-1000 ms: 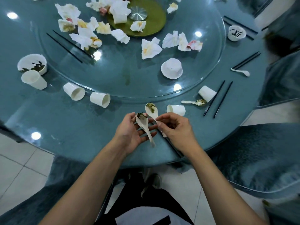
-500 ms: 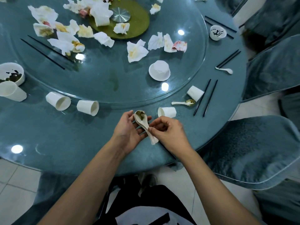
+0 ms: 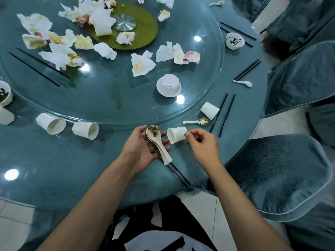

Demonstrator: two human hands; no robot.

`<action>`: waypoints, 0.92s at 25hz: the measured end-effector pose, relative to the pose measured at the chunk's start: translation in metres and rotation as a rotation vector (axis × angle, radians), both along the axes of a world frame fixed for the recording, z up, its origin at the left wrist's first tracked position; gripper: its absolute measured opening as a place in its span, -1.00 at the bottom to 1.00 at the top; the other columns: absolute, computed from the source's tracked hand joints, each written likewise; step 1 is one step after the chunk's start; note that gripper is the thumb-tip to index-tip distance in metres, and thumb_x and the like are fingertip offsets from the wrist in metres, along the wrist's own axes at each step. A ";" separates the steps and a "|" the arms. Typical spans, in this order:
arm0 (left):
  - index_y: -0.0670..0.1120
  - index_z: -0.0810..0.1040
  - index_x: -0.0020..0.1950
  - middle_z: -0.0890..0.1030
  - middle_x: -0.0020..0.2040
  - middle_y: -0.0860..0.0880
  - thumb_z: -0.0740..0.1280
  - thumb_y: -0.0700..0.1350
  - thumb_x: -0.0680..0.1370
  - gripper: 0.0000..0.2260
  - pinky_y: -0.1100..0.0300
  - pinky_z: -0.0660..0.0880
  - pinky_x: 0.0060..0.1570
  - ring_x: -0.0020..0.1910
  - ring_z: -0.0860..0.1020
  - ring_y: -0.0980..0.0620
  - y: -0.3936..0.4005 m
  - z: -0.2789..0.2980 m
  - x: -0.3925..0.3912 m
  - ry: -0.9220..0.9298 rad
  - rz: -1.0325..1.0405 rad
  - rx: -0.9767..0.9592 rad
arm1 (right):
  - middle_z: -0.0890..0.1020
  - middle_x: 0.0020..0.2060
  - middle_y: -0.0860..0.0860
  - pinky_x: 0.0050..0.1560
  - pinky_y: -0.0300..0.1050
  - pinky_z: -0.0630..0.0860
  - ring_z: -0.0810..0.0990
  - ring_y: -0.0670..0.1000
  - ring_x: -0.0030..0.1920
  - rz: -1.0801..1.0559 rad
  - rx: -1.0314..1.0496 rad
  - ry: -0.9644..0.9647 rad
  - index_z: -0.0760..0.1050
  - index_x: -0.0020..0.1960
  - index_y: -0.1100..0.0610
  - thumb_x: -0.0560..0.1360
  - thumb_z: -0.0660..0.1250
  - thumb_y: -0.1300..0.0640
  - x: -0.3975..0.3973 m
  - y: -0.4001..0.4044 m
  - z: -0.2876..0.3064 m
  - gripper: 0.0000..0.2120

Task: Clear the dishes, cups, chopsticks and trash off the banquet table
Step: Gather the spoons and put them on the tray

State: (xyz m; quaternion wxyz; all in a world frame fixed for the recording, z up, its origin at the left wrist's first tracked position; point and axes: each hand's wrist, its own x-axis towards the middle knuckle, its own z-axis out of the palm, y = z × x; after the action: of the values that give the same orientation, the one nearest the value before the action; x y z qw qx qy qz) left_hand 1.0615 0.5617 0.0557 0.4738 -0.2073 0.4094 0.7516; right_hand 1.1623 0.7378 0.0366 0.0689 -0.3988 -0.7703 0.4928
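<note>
Two stacked spoons (image 3: 157, 142) lie on the left hand's (image 3: 140, 151) flat, loose fingers, over the table's (image 3: 54, 160) near edge; the right hand's (image 3: 203, 147) fingers curl loosely, holding nothing, beside a tipped cup (image 3: 176, 134).

Soiled white spoons (image 3: 157, 142), stacked, palm-cradled

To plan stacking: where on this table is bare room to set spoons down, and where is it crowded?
Bare: the table left of the left hand, nearer than two tipped cups; the turntable between chopsticks and upturned bowl. Crowded: napkins round the green mat; the right rim.
</note>
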 end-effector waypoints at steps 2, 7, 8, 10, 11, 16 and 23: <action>-0.21 0.51 0.28 0.67 0.14 -0.26 0.16 0.00 0.64 -0.64 -0.16 0.64 0.00 0.03 0.64 -0.26 0.009 0.000 -0.003 0.004 0.011 -0.007 | 0.67 -0.28 -0.05 -0.19 -0.03 0.60 0.65 0.01 -0.22 -0.025 0.026 -0.045 0.64 -0.12 -0.06 0.55 0.39 0.02 0.002 0.020 -0.012 -0.91; -0.20 0.55 0.24 0.67 0.14 -0.25 0.15 0.00 0.64 -0.64 -0.17 0.64 0.03 0.02 0.64 -0.25 0.030 -0.004 -0.009 0.002 0.018 -0.019 | 0.60 -0.24 -0.14 -0.34 -0.27 0.40 0.59 -0.09 -0.27 0.032 0.057 -0.209 0.59 0.12 -0.12 0.57 0.33 0.07 -0.007 0.060 -0.044 -0.84; -0.20 0.55 0.24 0.67 0.14 -0.25 0.14 0.00 0.64 -0.64 -0.17 0.64 0.03 0.01 0.64 -0.24 0.033 -0.004 -0.009 0.002 0.018 -0.025 | 0.58 -0.22 -0.15 -0.32 -0.25 0.41 0.57 -0.11 -0.26 0.061 0.065 -0.233 0.58 0.21 -0.08 0.57 0.32 0.08 -0.011 0.065 -0.048 -0.77; -0.19 0.55 0.25 0.67 0.14 -0.24 0.14 0.01 0.64 -0.64 -0.16 0.64 0.04 0.02 0.64 -0.24 0.039 -0.004 -0.009 0.003 0.018 -0.044 | 0.59 -0.20 -0.07 -0.18 -0.15 0.51 0.57 -0.04 -0.21 0.114 0.065 -0.262 0.55 0.33 -0.02 0.58 0.30 0.11 -0.019 0.073 -0.056 -0.67; -0.19 0.55 0.25 0.67 0.15 -0.24 0.14 0.01 0.64 -0.64 -0.15 0.64 0.04 0.04 0.63 -0.25 0.041 -0.004 -0.009 0.002 0.023 -0.057 | 0.61 -0.17 -0.01 -0.07 -0.08 0.55 0.59 0.03 -0.15 0.137 0.063 -0.270 0.53 0.37 -0.01 0.58 0.29 0.12 -0.024 0.077 -0.059 -0.63; -0.19 0.54 0.28 0.66 0.19 -0.25 0.13 0.01 0.65 -0.63 -0.15 0.61 0.07 0.11 0.60 -0.26 0.047 -0.005 -0.009 0.011 0.045 -0.104 | 0.61 0.13 0.15 0.21 0.12 0.54 0.58 0.15 0.13 0.238 0.055 -0.298 0.38 0.52 -0.04 0.59 0.26 0.12 -0.045 0.084 -0.069 -0.50; -0.18 0.55 0.25 0.68 0.11 -0.22 0.13 0.00 0.64 -0.64 -0.14 0.59 0.09 0.00 0.64 -0.22 0.048 -0.009 -0.009 0.004 0.064 -0.120 | 0.54 0.30 0.20 0.32 0.10 0.46 0.52 0.20 0.28 0.384 0.139 -0.428 0.35 0.55 0.09 0.62 0.19 0.15 -0.058 0.088 -0.078 -0.52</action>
State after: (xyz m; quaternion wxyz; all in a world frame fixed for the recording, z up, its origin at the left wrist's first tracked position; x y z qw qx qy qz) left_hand 1.0526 0.6099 0.0470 0.4357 -0.2469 0.4479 0.7407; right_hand 1.1046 0.8259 -0.0411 -0.1624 -0.3349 -0.8605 0.3478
